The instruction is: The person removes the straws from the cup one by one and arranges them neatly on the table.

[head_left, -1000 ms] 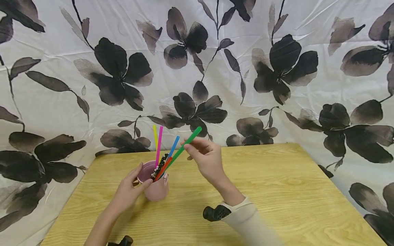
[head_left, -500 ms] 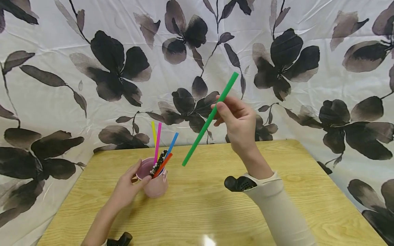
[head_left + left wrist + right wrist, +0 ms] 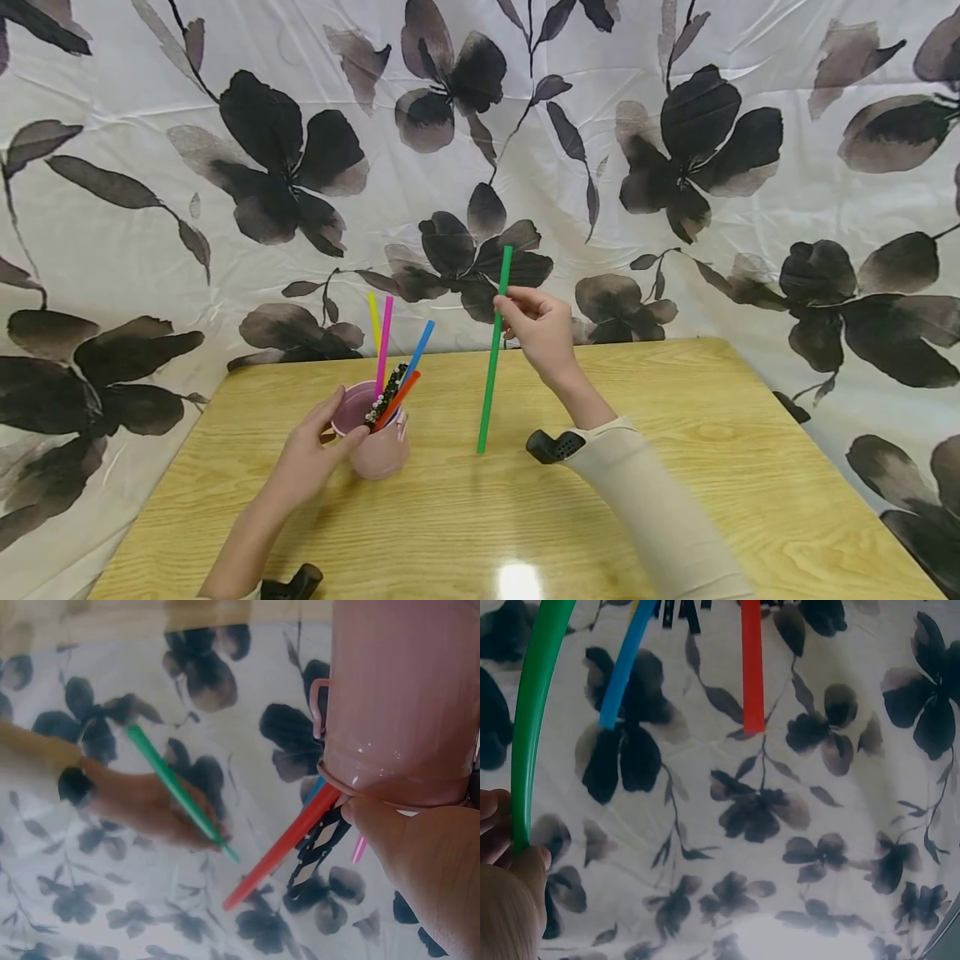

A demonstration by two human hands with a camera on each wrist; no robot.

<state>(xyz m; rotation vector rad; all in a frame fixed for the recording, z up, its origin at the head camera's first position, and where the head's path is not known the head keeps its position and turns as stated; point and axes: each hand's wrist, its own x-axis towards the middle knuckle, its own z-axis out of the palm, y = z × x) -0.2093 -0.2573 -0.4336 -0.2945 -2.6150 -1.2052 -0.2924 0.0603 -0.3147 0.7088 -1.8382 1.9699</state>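
My left hand [image 3: 309, 454] grips the rim of a pink cup [image 3: 380, 457], thumb over the near edge. Several straws lean inside it: a yellow straw [image 3: 375, 323], a pink straw [image 3: 385, 342], a blue straw [image 3: 422, 346] and an orange-red straw [image 3: 399, 400]. Beside these sits a black-and-white patterned bundle [image 3: 386, 393]. To the right of the cup, my right hand [image 3: 543, 333] pinches a long green straw [image 3: 491, 383] above its middle, between thumb and fingers. The straw stands nearly upright, its lower end over the table. In the left wrist view the cup [image 3: 405, 697] shows a small side loop.
A light wooden table [image 3: 637, 433] spreads beneath both hands. Behind it hangs a white cloth [image 3: 570, 50] with dark flowers. Black wrist devices are worn on both arms, one of them the right-hand device [image 3: 555, 447].
The right hand has drawn the green straw up and out of the cup, swung it to the right, then lowered it and turned it nearly upright. The left hand keeps its hold on the cup.
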